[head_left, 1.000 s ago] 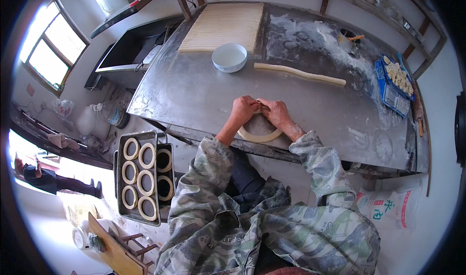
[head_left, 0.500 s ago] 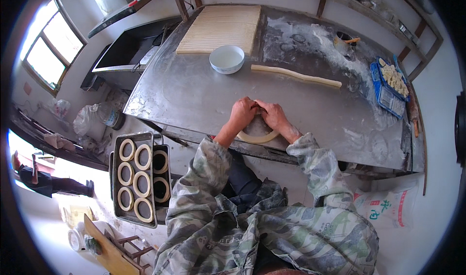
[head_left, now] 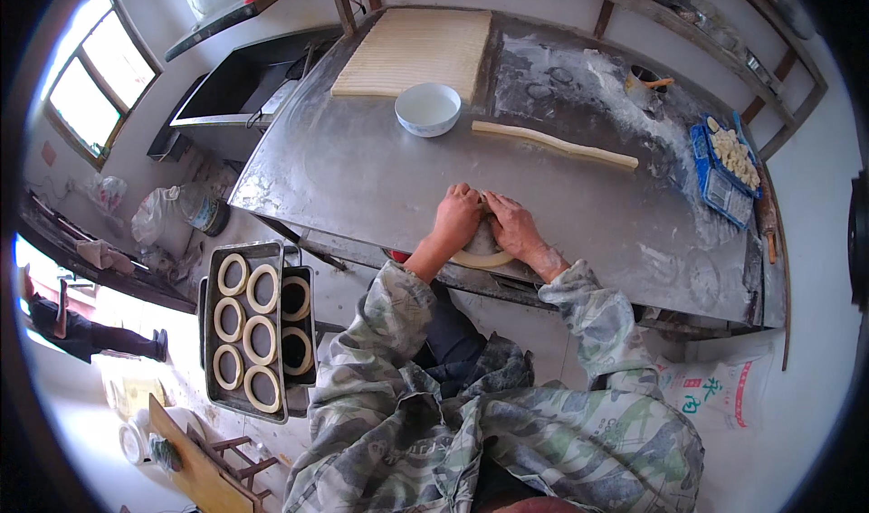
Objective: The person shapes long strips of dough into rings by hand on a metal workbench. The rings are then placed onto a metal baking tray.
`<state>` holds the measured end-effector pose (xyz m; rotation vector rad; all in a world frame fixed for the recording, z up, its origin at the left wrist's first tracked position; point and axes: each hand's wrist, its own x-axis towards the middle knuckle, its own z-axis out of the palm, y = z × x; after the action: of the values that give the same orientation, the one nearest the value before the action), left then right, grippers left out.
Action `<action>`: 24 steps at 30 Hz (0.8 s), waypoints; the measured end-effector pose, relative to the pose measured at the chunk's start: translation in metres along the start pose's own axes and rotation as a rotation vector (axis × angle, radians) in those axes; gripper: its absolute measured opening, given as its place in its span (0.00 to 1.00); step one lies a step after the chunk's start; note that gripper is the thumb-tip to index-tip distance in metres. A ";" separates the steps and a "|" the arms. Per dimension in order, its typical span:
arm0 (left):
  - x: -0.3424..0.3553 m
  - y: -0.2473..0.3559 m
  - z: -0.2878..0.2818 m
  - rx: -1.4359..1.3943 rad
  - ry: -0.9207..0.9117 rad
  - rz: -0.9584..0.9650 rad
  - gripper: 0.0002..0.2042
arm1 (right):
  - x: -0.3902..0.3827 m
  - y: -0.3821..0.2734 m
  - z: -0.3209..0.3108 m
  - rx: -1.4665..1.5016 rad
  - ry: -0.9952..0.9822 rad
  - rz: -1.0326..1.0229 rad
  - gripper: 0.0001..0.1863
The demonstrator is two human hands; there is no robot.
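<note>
A ring of pale dough (head_left: 482,260) lies near the front edge of the metal table, its near curve showing below my wrists. My left hand (head_left: 459,216) and my right hand (head_left: 514,227) meet at the ring's far side, fingers closed on the dough there. The exact joint between them is mostly covered by my fingers. Beyond my hands a single dough rope (head_left: 554,145) lies slantwise on the table. A white bowl (head_left: 428,110) with pale contents stands farther back, beside a sheet of dough strips (head_left: 418,53).
Trays (head_left: 210,332) of dough rings stand low at my left. On the table's right are a blue package (head_left: 724,192) with dough pieces, a rolling pin (head_left: 769,222), a metal pot (head_left: 640,80) and scattered flour. Another person (head_left: 81,330) is at the far left.
My hands remain at the ring's far side; the right hand has turned and its fingers have shifted slightly over the dough. The whole view has shifted a little.
</note>
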<state>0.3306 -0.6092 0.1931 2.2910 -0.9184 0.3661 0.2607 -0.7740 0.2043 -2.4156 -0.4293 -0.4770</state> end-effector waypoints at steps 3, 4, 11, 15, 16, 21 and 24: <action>0.001 -0.010 0.002 0.079 -0.038 0.093 0.06 | -0.003 -0.011 0.000 -0.078 -0.033 -0.042 0.31; 0.001 -0.005 0.000 0.060 -0.014 0.053 0.06 | -0.006 -0.013 -0.003 -0.122 -0.076 -0.039 0.31; -0.003 0.003 -0.010 0.038 -0.010 0.013 0.06 | -0.013 -0.021 -0.008 -0.247 -0.197 -0.039 0.35; -0.005 0.000 -0.012 0.028 -0.006 0.009 0.06 | -0.011 -0.028 -0.012 -0.175 -0.200 -0.017 0.34; -0.007 -0.001 -0.014 0.009 0.001 -0.021 0.06 | -0.010 -0.032 -0.014 -0.186 -0.203 -0.022 0.34; -0.008 -0.002 -0.018 -0.072 0.042 -0.080 0.05 | -0.013 -0.033 -0.011 -0.263 -0.129 -0.079 0.31; -0.009 0.000 -0.019 -0.130 0.078 -0.104 0.05 | -0.011 -0.027 -0.008 -0.203 -0.092 -0.084 0.29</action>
<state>0.3243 -0.5924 0.2033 2.1799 -0.7580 0.3386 0.2383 -0.7608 0.2191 -2.6313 -0.5472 -0.4669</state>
